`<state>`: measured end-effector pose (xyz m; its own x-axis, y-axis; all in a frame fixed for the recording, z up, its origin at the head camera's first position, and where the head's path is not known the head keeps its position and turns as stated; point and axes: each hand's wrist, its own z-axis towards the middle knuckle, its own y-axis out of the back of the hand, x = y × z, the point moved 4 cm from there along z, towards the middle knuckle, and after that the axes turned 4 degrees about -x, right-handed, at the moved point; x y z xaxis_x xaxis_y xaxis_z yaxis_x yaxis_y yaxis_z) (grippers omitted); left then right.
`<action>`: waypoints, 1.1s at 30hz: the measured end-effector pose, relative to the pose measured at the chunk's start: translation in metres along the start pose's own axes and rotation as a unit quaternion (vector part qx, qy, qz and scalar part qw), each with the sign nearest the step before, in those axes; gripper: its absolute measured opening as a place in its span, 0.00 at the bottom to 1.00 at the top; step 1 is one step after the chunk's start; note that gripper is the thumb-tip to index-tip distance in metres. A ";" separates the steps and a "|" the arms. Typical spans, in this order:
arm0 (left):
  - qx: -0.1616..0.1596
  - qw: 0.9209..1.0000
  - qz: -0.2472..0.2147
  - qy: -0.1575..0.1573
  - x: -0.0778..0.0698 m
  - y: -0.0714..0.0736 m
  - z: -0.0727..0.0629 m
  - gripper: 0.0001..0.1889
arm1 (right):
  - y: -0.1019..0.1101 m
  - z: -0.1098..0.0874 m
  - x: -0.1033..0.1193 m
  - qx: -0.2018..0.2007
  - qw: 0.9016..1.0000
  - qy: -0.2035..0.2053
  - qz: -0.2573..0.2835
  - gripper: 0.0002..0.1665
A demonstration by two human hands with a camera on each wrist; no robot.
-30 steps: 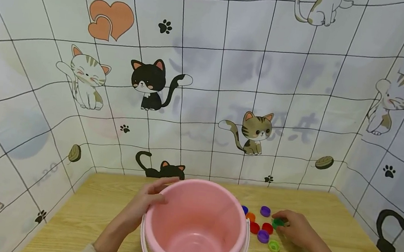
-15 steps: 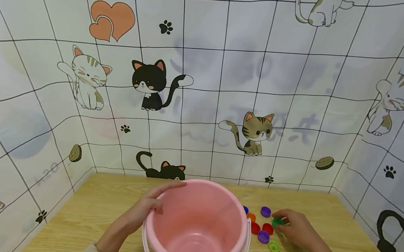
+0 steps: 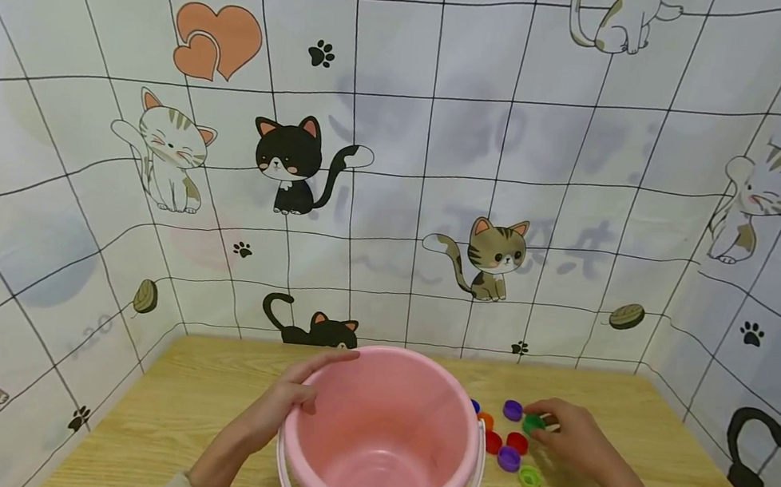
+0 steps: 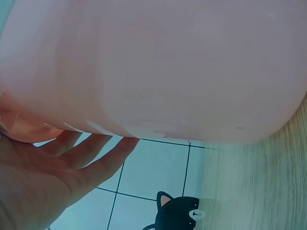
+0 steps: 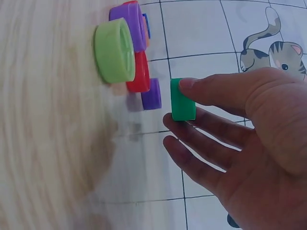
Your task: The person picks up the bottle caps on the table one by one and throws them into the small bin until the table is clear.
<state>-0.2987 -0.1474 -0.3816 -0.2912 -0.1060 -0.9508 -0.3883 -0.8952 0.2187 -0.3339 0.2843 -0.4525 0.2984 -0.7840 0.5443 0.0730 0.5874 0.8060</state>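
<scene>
A pink bucket (image 3: 377,427) stands at the table's front middle, its mouth facing up and a white handle hanging down its side. My left hand (image 3: 273,411) grips its left rim, thumb over the inside and fingers spread along the outside; the left wrist view shows those fingertips against the bucket wall. To the right, my right hand (image 3: 574,437) pinches a small round green plastic cap (image 5: 181,103) between thumb and fingers, lifted off the table. Close by lie a purple cap (image 3: 512,410), a red cap (image 3: 517,443) and a light green cap (image 3: 529,478).
Several more caps sit by the bucket's right side, among them another purple cap (image 3: 509,459) and an orange cap (image 3: 486,421), some partly hidden by the rim. The wooden table (image 3: 224,373) ends at a white cat-patterned wall covering (image 3: 371,289).
The right hand has shifted slightly left and away with the green cap. The left hand's fingers and thumb have slid a little along the bucket rim.
</scene>
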 end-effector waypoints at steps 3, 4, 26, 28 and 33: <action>-0.001 1.000 0.000 0.001 0.000 0.000 0.000 0.46 | 0.001 0.000 0.004 0.002 1.000 0.003 0.004 0.19; 0.001 1.000 -0.003 0.002 0.000 0.000 0.000 0.46 | 0.002 0.000 0.005 0.003 1.000 0.009 0.006 0.19; 0.000 1.000 0.000 -0.004 0.003 0.000 0.002 0.45 | 0.022 -0.004 0.039 -0.005 0.998 0.058 0.006 0.19; -0.003 1.000 -0.001 -0.001 0.003 0.001 0.001 0.45 | 0.024 -0.004 0.044 -0.005 0.998 0.063 0.005 0.19; 0.004 1.000 -0.008 -0.005 0.002 0.001 0.000 0.44 | 0.029 -0.005 0.054 -0.007 0.997 0.074 0.000 0.19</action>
<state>-0.2997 -0.1485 -0.3834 -0.2947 -0.0876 -0.9516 -0.4001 -0.8930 0.2061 -0.3112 0.2600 -0.4008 0.4349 -0.7462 0.5040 0.0863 0.5917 0.8015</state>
